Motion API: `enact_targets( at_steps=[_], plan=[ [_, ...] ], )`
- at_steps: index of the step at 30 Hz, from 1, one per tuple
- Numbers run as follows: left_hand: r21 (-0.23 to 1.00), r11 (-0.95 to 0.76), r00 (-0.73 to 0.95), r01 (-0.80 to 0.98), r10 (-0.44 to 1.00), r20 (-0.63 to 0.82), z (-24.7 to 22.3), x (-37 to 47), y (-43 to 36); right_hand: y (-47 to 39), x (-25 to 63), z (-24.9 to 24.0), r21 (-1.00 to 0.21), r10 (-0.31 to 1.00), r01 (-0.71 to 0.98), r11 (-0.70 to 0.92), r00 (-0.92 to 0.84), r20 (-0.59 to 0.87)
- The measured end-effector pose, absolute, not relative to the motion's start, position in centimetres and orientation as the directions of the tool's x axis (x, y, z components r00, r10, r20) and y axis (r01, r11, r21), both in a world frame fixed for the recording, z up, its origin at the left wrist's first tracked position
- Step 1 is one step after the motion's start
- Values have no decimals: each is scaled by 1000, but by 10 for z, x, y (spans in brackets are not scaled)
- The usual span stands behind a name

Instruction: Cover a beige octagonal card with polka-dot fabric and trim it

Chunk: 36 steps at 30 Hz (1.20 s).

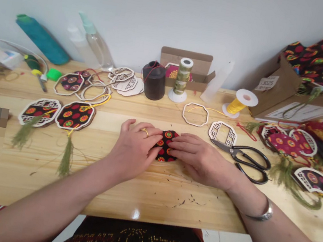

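Near the center of the frame, a black fabric piece with red and orange flower rounds (167, 147) lies on the wooden worktop (123, 197) between the two hands. The left hand (138, 146) covers its left edge, fingers together and slightly curled, a gold ring (145, 132) on one. The right hand (204, 160) lays its nearly straight fingers over the right edge. Both press the fabric from above; whether either pinches it, I cannot tell.

Right of center, black-handled scissors (241, 156) lie with their tip at a lattice frame (223, 133). Behind the hands stand a black thread cone (153, 80) and a green-gold thread spool (183, 79). At left, two tasseled ornaments (75, 116) lie side by side.
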<state>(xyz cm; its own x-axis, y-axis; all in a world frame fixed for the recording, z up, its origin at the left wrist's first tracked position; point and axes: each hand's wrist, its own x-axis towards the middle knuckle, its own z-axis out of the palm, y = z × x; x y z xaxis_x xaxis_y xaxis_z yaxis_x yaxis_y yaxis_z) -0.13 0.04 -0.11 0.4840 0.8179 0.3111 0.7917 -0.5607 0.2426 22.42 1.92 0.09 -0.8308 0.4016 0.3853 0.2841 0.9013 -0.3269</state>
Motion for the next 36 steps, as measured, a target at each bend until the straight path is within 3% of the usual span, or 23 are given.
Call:
enact_targets(
  at_steps=[7,11,16,23,27,30,33,36],
  plan=[
    [163,-474,361,866,815,454,-1,-5,7,16,224,4,-318,437,324,891,-802,407],
    [152,-578,427,802,732,531,2,-4,5,15,221,4,-314,487,382,869,-772,409],
    [193,-703,569,684,680,462,-1,2,0,16,219,1,-341,528,425,839,-788,316],
    [196,-610,528,768,776,345,0,2,-2,17,220,-1,-338,586,499,798,-774,241],
    [174,-512,425,842,826,370,3,1,-1,18,222,0,-302,660,590,749,-709,250],
    [192,-548,452,814,806,383,4,2,-2,20,223,0,-281,708,651,706,-624,332],
    [202,-615,555,762,782,285,2,5,-5,20,223,0,-283,717,663,693,-595,362],
    [193,-600,586,776,800,132,-1,7,-8,17,222,-1,-245,668,622,744,-693,272]
  ],
)
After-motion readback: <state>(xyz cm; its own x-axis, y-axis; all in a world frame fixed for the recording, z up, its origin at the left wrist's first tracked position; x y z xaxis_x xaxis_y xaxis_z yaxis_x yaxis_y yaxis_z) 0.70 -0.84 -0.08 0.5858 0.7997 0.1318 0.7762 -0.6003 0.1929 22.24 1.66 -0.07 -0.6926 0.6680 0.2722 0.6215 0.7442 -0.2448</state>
